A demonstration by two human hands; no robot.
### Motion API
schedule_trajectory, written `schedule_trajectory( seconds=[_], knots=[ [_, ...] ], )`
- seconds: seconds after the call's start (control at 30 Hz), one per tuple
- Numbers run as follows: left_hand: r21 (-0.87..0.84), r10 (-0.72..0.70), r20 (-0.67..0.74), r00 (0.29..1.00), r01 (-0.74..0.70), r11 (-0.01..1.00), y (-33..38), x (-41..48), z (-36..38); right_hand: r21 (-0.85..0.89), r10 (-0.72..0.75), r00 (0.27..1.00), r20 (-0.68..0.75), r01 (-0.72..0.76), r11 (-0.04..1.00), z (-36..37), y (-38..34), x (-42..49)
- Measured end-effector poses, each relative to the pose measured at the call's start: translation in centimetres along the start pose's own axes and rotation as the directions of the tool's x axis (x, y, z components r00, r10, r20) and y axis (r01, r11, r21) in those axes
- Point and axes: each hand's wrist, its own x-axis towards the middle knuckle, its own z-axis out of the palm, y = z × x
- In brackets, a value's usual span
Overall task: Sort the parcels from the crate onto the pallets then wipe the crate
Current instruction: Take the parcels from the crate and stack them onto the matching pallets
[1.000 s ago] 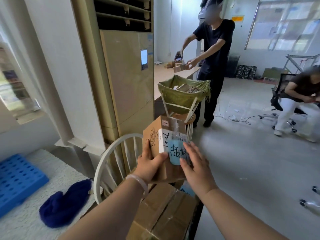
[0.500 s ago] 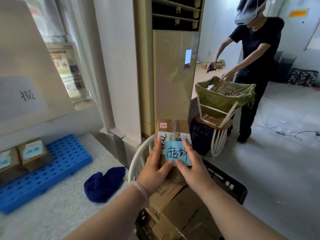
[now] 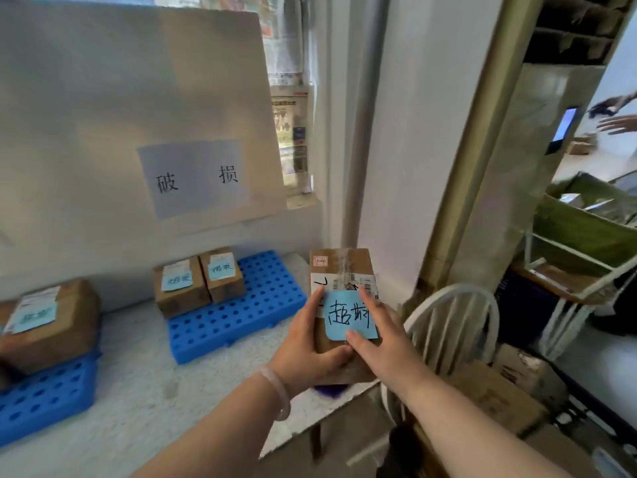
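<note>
A brown cardboard parcel point(image 3: 339, 267) with a blue handwritten note stuck to its face is held upright in both hands, above the right edge of a white table. My left hand point(image 3: 305, 343) grips its left side and lower edge. My right hand point(image 3: 382, 339) holds its right side, the thumb pressing the blue note. A blue perforated pallet point(image 3: 255, 308) lies just left of the parcel and carries two small labelled boxes point(image 3: 198, 282). A second blue pallet point(image 3: 41, 398) at the far left bears a larger labelled box point(image 3: 51, 322). The dark crate point(image 3: 586, 405) at lower right contains more cardboard parcels.
A white board point(image 3: 138, 98) with a paper sign leans against the wall behind the pallets. A white spindle-back chair point(image 3: 451, 326) stands beside the table edge. A tall cabinet point(image 3: 517, 167) rises to the right. Another person's hands point(image 3: 617, 115) show at the far right above a green-lined basket point(image 3: 586, 229).
My view has swung left from the crate toward the table. The parcel has travelled with both hands to beside the blue pallet. The sign board now fills the background.
</note>
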Motion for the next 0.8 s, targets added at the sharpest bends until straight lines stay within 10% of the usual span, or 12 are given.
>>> schedule_trajectory(
  seconds=[0.8],
  knots=[
    [-0.206, -0.401, -0.501, 0.767, 0.344, 0.916, -20.0, -16.1, -36.7, 0.125, -0.229, 0.765, 0.602, 0.193, 0.973, 43.1, -18.4, 6.9]
  ],
)
